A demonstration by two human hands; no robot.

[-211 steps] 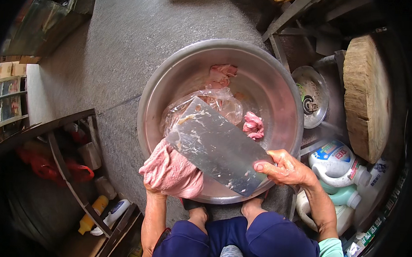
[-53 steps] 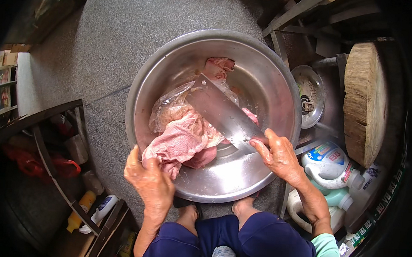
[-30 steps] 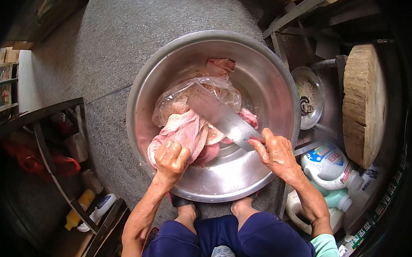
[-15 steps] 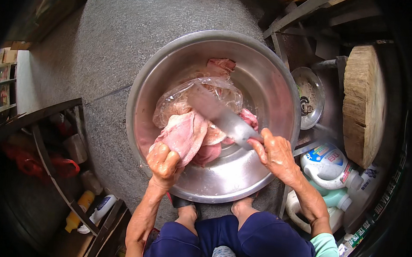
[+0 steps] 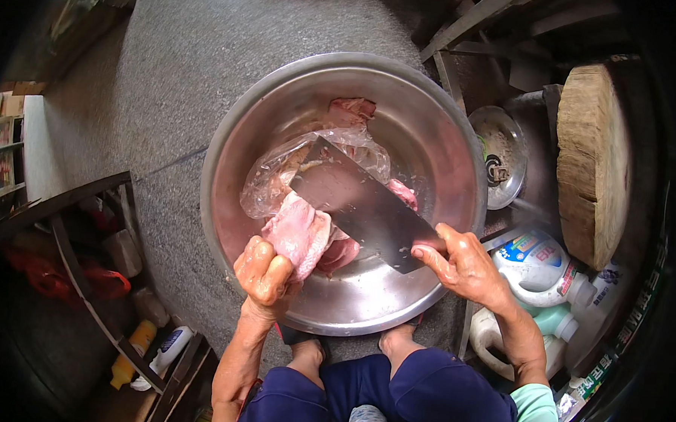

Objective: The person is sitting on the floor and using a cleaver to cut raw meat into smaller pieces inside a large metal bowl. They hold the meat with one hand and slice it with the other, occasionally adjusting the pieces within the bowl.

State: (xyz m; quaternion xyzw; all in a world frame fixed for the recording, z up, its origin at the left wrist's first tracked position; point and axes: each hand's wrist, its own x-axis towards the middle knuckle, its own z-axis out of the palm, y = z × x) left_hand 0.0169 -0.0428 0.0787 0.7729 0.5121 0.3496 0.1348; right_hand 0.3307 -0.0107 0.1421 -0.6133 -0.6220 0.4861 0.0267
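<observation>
My left hand [image 5: 266,276] is closed round the lower end of a pale pink piece of raw meat [image 5: 299,232], at the near left of a big steel basin [image 5: 394,308]. In my right hand [image 5: 464,263] is a cleaver [image 5: 361,204], its broad dark blade slanting up and left over the basin. The blade's far end lies close to the meat's upper edge; whether they touch I cannot tell. Behind it rests a clear plastic bag [image 5: 268,179]. More pink meat [image 5: 351,112] lies near the basin's far wall, and some is partly hidden beneath the blade.
To the right stand a round wooden chopping block [image 5: 585,169], a glass lid or dish [image 5: 506,154] and several plastic jugs [image 5: 535,265]. A low wooden shelf [image 5: 86,275] at left holds bottles and a red bag [image 5: 71,278]. Grey floor [image 5: 186,68] surrounds the basin.
The cleaver's blade has turned from nearly edge-on to showing its broad face, covering more of the meat. My left hand's piece looks more bunched up. The whole view has shifted slightly.
</observation>
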